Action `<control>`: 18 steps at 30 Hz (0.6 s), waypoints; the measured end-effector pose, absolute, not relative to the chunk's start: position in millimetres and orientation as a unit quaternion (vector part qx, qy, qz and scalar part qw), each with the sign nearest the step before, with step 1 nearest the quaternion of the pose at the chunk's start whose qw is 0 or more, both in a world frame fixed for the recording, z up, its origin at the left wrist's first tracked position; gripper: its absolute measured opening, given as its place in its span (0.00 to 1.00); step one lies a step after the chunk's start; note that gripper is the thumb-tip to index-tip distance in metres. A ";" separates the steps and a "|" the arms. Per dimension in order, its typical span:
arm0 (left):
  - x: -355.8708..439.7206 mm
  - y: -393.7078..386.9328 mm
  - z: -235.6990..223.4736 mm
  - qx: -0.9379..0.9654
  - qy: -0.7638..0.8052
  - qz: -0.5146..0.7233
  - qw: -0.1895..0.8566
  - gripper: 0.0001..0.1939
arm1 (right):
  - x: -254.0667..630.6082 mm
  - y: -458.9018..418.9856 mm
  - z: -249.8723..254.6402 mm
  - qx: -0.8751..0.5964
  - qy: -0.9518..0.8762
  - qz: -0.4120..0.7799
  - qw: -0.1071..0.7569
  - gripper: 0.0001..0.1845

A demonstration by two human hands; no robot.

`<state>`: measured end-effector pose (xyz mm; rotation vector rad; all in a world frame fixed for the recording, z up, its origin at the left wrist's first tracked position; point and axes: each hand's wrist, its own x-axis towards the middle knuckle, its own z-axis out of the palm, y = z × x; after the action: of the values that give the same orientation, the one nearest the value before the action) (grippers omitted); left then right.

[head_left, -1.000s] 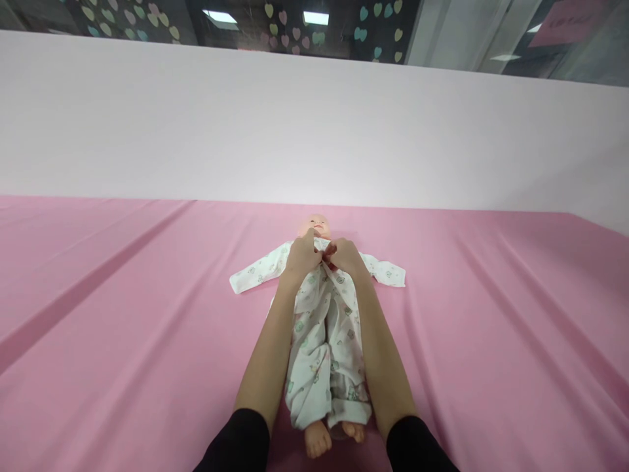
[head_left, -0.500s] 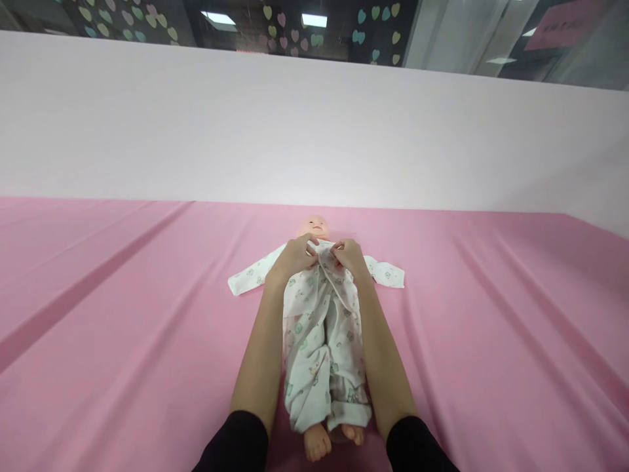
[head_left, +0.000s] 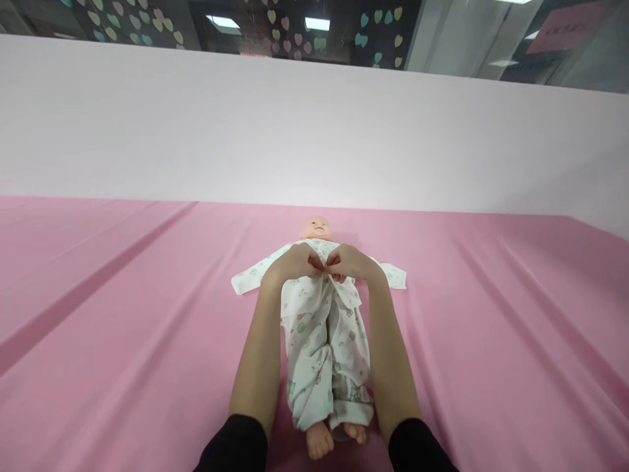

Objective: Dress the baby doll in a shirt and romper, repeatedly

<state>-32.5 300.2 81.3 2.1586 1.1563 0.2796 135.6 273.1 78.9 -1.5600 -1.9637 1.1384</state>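
A baby doll (head_left: 317,228) lies on its back, head away from me and bare feet towards me. It wears a white printed long-sleeved top (head_left: 301,298) and matching trousers (head_left: 309,367). Over the doll's chest, my left hand (head_left: 301,261) pinches the front edge of the top. My right hand (head_left: 350,262) pinches the same front opening from the other side, fingertips nearly touching those of the left. Whatever fastener lies between the fingers is hidden. Below the hands the top's front flaps hang apart over the trousers.
A pink cloth (head_left: 137,314) with long creases covers the surface under the doll. Behind it rises a low white wall (head_left: 295,131). Beyond that is dark glass with heart-shaped stickers (head_left: 361,39) and a pink sign (head_left: 565,27).
Both hands have moved slightly down the front of the top and come closer together at its middle. The fingers, earlier apart on either side, now meet in a pinch.
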 end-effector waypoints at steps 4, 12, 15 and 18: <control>-34.7 299.5 82.8 0.813 0.437 0.125 0.363 0.09 | 138.7 273.2 79.9 -0.534 -0.688 0.429 0.240 0.03; -35.1 296.9 81.6 0.768 0.438 0.155 0.441 0.21 | 138.6 270.1 83.0 -0.514 -0.703 0.451 0.196 0.09; -35.4 295.6 82.8 0.758 0.441 0.155 0.455 0.24 | 138.9 270.3 82.4 -0.520 -0.706 0.442 0.191 0.11; -34.5 293.6 83.0 0.736 0.433 0.160 0.495 0.24 | 135.2 272.8 78.7 -0.535 -0.703 0.430 0.186 0.06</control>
<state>-34.5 293.6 83.0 1.7831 1.0491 0.3878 135.2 272.8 78.7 -1.5079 -1.9798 1.2114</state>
